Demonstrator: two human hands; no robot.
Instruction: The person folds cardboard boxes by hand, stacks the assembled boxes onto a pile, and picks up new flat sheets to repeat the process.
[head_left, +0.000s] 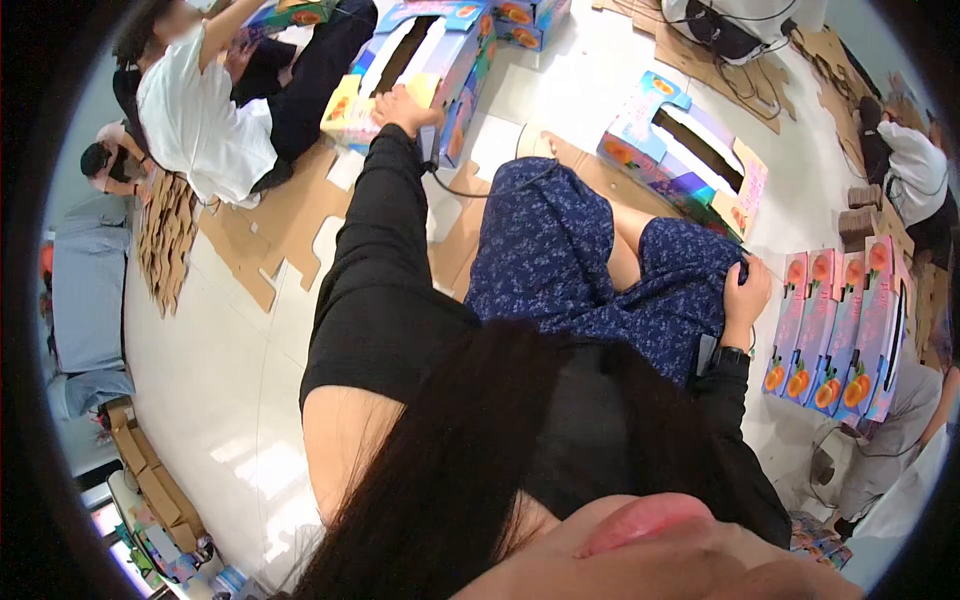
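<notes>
My left hand reaches forward to a colourful cardboard fruit box, its fingers curled over the near end beside the long top opening. My right hand lies on the dark blue patterned cloth over my knee, fingers spread and nothing visible in them. In front of that knee, another fruit box with a long top opening rests on the floor. Several printed boxes stand side by side to the right of my right hand.
Flat cardboard sheets lie on the white floor, with a stack of cut pieces at left. A person in a white shirt sits at upper left, holding a box. Others sit at right. A dark cable runs near my left wrist.
</notes>
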